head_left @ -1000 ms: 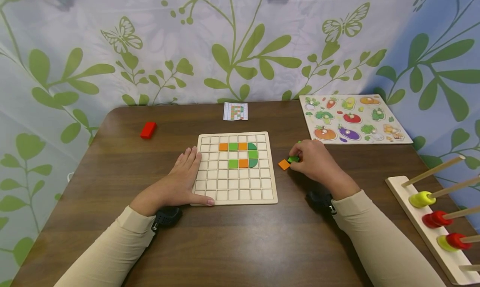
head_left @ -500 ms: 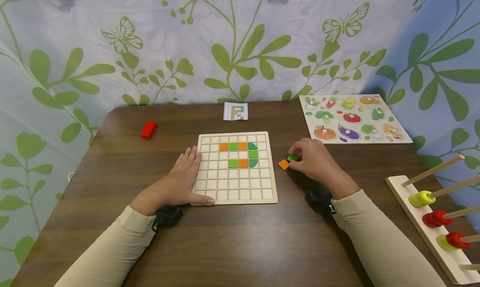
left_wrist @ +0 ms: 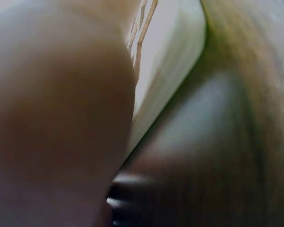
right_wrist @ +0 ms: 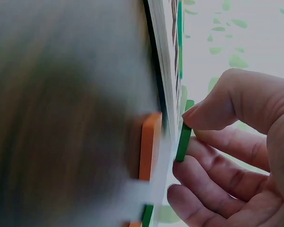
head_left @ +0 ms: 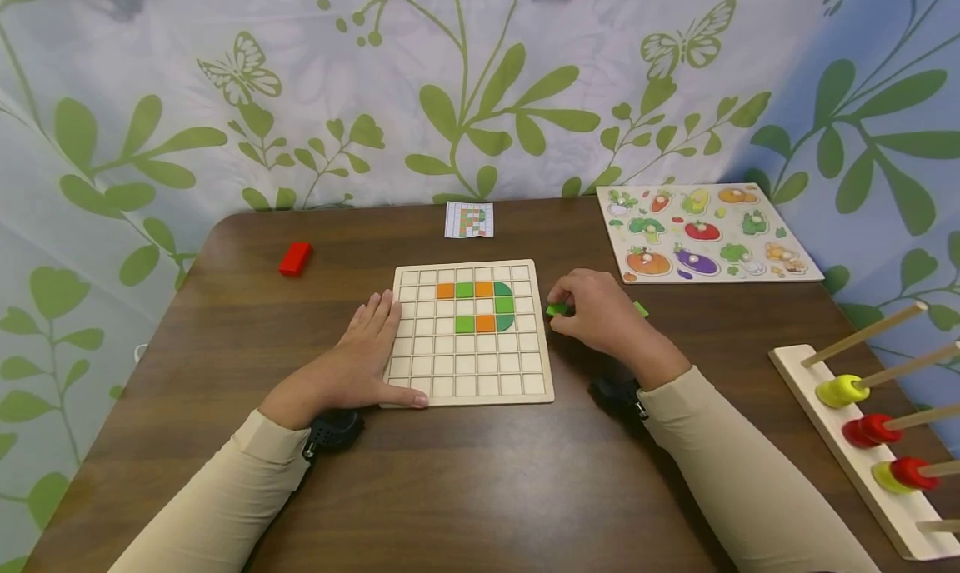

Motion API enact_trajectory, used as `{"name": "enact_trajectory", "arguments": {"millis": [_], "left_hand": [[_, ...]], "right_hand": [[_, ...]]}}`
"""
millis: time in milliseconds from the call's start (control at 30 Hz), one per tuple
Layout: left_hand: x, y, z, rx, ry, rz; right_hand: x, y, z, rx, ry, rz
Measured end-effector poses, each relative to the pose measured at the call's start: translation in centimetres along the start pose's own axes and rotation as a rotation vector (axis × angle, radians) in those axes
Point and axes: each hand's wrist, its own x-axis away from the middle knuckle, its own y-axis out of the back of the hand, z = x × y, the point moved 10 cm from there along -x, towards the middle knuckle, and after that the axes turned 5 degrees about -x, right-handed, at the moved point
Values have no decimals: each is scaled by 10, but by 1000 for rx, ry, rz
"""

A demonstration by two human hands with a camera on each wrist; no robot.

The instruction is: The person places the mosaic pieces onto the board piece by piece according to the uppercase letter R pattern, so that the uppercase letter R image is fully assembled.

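My right hand (head_left: 600, 311) pinches a green square tile (right_wrist: 184, 142) between thumb and fingers, raised just right of the wooden grid board (head_left: 487, 385). Below it, an orange tile (right_wrist: 150, 146) lies on the table, mostly hidden by the hand in the head view. Another green tile (head_left: 640, 309) shows behind the hand. On the board, orange and green squares (head_left: 465, 290) and two dark green rounded pieces (head_left: 503, 289) form a loop with its left side unfilled. My left hand (head_left: 363, 348) rests with straight fingers along the board's left edge, thumb on the front corner.
A small pattern card (head_left: 469, 220) lies behind the board. At the left back is a red block (head_left: 296, 258). A vegetable puzzle board (head_left: 708, 236) lies at the back right, and a wooden peg stand with rings (head_left: 862, 448) at the right edge. A patterned cloth hangs behind the table.
My right hand has lifted the green tile and carried it left toward the board, uncovering another green tile behind. The left hand has stayed in place on the board.
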Motion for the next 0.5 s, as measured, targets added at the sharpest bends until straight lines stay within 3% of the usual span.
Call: {"name": "enact_trajectory", "arguments": {"millis": [500], "left_hand": [[-1,0,1,7,-4,-6]], "right_hand": [[-28,-23,40,-61,70,87]]}}
